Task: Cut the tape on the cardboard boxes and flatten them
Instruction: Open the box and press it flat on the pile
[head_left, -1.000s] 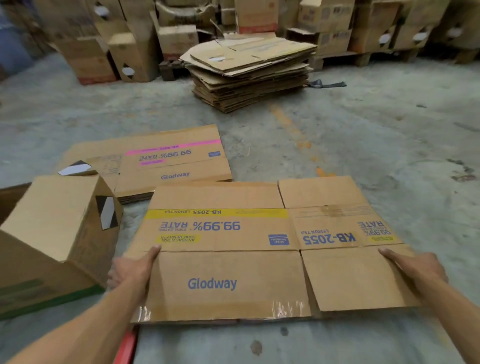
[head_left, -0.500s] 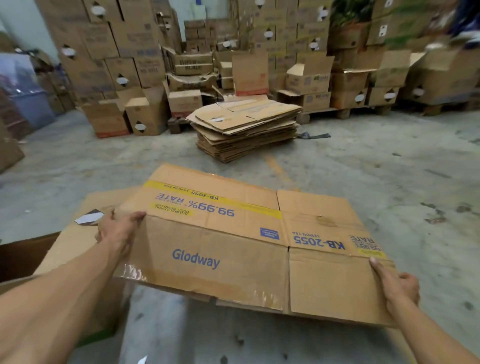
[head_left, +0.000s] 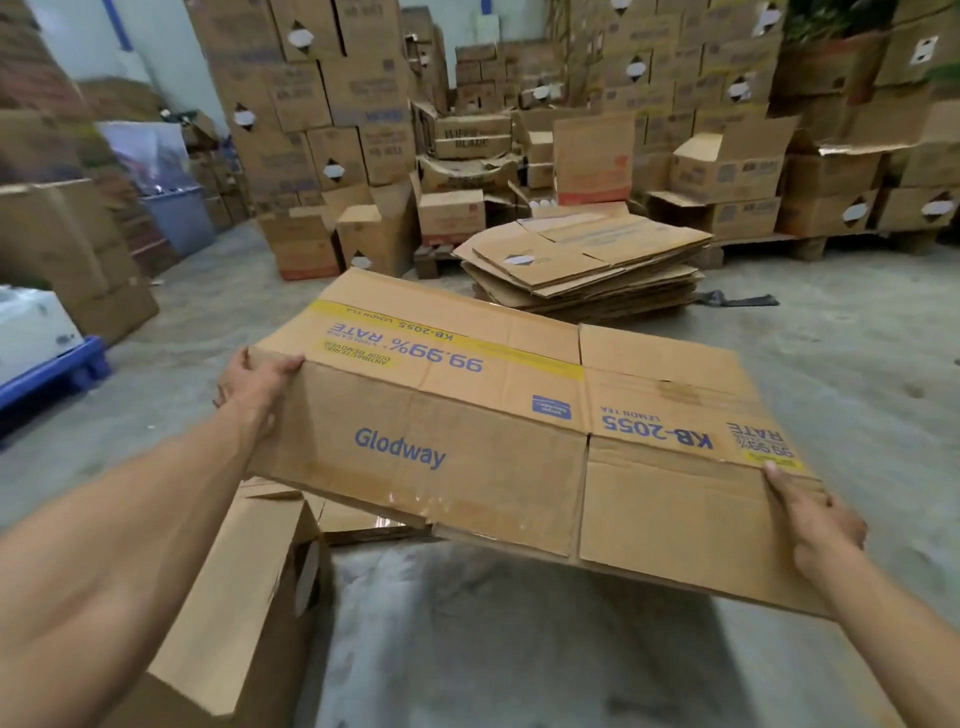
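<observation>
A flattened cardboard box (head_left: 498, 431) printed "Glodway" and "KB-2055" is held up off the floor, roughly level, in front of me. My left hand (head_left: 254, 384) grips its left edge. My right hand (head_left: 815, 519) grips its right near corner. Clear tape remnants shine along its near edge. An upright, unflattened box (head_left: 244, 613) stands at lower left under my left forearm. Another flat box (head_left: 358, 519) lies on the floor beneath the held one, mostly hidden.
A pile of flattened boxes (head_left: 587, 265) lies on the concrete floor straight ahead. Stacked cartons (head_left: 332, 104) line the back wall, some on wooden pallets (head_left: 800, 244). A blue pallet (head_left: 52, 374) with a white box is at the left. Bare concrete floor (head_left: 519, 649) lies below.
Both hands have lifted the flattened box off the floor and raised it. My view has tilted up toward the pile and back wall.
</observation>
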